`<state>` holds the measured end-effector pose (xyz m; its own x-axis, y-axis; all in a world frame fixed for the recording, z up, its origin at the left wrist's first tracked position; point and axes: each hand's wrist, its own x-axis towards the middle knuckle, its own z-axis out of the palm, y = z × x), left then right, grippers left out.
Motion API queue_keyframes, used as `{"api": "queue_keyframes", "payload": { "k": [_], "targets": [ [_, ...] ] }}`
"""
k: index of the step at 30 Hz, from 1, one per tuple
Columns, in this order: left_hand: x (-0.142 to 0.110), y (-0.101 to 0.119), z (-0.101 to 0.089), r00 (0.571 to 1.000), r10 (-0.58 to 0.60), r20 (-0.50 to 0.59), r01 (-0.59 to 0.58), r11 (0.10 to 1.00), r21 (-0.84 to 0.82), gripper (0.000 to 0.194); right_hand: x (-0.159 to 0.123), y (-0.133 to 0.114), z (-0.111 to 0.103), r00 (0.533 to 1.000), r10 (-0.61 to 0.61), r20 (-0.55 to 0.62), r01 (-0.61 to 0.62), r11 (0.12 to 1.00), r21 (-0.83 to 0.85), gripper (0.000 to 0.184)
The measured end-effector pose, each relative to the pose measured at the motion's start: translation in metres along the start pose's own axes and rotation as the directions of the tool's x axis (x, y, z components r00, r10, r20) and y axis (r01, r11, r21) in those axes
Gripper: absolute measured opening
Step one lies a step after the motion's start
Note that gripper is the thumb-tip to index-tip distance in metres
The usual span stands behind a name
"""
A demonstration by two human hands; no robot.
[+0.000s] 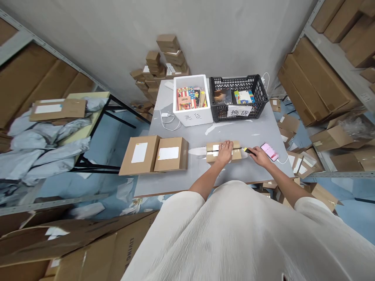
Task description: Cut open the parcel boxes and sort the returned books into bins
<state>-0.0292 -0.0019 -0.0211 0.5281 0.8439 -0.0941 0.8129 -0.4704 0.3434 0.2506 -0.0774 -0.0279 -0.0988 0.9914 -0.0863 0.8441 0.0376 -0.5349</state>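
A small cardboard box (210,157) lies on the grey table (193,185) in front of me, with a white label and a dark seam along its top. My left hand (225,151) rests flat on top of this box, fingers stretched out. A box cutter (247,150), yellow and black, is gripped in my right hand (259,156) at the box's right end. Its tip points left toward the seam; whether it touches the cardboard I cannot tell. Close to the right hand lies a phone (269,152) with a lit pink screen and a white cable.
Two cardboard boxes (172,154) with white labels stand at the table's left. At the back are a white foam box (195,118) and a black plastic crate (215,114), both holding books. Stacked cartons (174,58) stand behind. Grey parcels (58,148) fill a side table.
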Motion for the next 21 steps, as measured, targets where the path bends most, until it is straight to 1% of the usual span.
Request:
{"api": "queue_keyframes", "payload": {
  "k": [3, 6, 10, 15, 17, 18, 21],
  "targets": [
    [0.002, -0.002, 0.003, 1.0, 0.002, -0.023, -0.003, 1.0, -0.02, 0.074, 0.001, 0.02, -0.006, 0.985, 0.129, -0.113, -0.124, 0.991, 0.051, 0.056],
    [0.002, -0.004, 0.006, 0.999, -0.002, -0.052, -0.001, 0.999, -0.047, 0.068, 0.005, 0.032, -0.005, 0.97, 0.187, -0.154, -0.175, 0.981, 0.086, 0.058],
    [-0.006, -0.01, 0.006, 0.998, -0.006, -0.066, 0.001, 0.996, -0.084, 0.059, 0.01, 0.032, 0.007, 0.967, 0.2, -0.158, -0.182, 0.976, 0.122, 0.051],
    [-0.028, -0.028, 0.0, 0.991, -0.111, -0.078, 0.1, 0.987, -0.129, 0.055, 0.015, 0.028, 0.026, 0.957, 0.254, -0.142, -0.215, 0.946, 0.244, 0.046],
    [-0.039, -0.039, -0.003, 0.983, -0.166, -0.081, 0.153, 0.977, -0.151, 0.059, 0.017, 0.023, 0.032, 0.95, 0.283, -0.13, -0.231, 0.92, 0.315, 0.047],
    [-0.046, -0.044, -0.004, 0.976, -0.199, -0.084, 0.184, 0.97, -0.16, 0.064, 0.018, 0.02, 0.035, 0.949, 0.292, -0.121, -0.234, 0.906, 0.352, 0.048],
    [-0.067, -0.06, -0.005, 0.951, -0.298, -0.085, 0.279, 0.943, -0.182, 0.093, 0.021, 0.006, 0.045, 0.951, 0.294, -0.097, -0.22, 0.861, 0.458, 0.052]
  ]
}}
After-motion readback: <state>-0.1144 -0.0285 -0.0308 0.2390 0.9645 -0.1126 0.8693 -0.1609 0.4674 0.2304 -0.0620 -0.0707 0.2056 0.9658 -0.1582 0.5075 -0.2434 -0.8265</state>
